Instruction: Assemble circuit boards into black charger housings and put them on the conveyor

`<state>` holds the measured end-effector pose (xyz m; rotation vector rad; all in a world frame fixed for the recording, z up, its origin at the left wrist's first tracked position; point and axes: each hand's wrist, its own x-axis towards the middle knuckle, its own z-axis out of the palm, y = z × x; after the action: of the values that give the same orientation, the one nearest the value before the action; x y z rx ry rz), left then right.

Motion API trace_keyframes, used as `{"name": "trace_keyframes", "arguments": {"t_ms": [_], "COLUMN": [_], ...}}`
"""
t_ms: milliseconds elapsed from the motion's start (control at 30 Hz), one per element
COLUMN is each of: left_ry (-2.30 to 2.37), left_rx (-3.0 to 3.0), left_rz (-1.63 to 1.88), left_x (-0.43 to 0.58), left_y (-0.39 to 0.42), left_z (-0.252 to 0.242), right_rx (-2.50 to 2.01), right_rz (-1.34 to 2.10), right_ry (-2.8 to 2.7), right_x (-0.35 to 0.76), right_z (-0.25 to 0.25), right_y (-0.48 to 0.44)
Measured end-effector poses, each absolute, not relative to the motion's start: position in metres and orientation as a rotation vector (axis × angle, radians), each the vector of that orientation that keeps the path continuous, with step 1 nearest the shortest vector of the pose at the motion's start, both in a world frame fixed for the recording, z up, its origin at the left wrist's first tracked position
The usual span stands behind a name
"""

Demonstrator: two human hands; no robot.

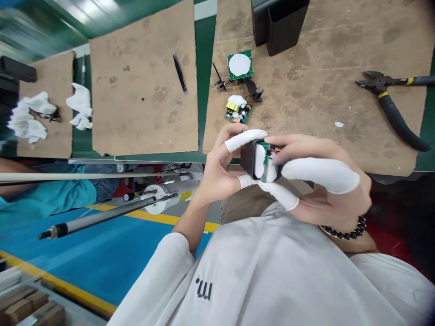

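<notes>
Head view: your two hands meet just in front of your chest, off the near edge of the worktop (306, 90). Between them is a small black housing (246, 158) with a green circuit board (267, 156) and white padding showing at its open side. The housing's long axis runs roughly left to right across the picture. Its closed black end sits towards your left hand (215, 174) and its open end faces your right hand (326, 190).

Your left hand is closed on the housing, a white-capped forefinger over the top and a capped thumb underneath. Your right hand pinches the board end with capped fingers, its large capped thumb lying just beside the opening. A bead bracelet (346, 232) circles that wrist.

On the brown cardboard ahead, a board with a round white disc (239, 65) and a second board with a yellow part (237, 111) lie near each other, just beyond your hands. Black cutters (390, 102) lie well off to the right and two black bins (280, 25) stand at the far edge. Tweezers (180, 74) rest on the next sheet, and white rags (80, 106) lie further left. A teal sleeve (47, 197) of another person shows at the left.
</notes>
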<state>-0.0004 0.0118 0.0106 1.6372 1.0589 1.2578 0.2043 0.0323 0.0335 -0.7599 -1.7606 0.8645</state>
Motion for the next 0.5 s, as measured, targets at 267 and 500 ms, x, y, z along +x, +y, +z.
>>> {"name": "trace_keyframes", "arguments": {"t_ms": [267,500], "left_ry": [1.032,1.119], "left_rx": [1.498,1.477], "left_rz": [1.282,1.339], "left_x": [0.009,0.032], "left_y": [0.017,0.02], "left_z": [0.0,-0.003], "right_rx": [-0.753,-1.036], "right_rz": [0.724,0.944], "right_ry": [-1.802,-1.625], "right_x": [0.224,0.225], "right_z": [0.045,0.04], "right_y": [0.041,0.03]}}
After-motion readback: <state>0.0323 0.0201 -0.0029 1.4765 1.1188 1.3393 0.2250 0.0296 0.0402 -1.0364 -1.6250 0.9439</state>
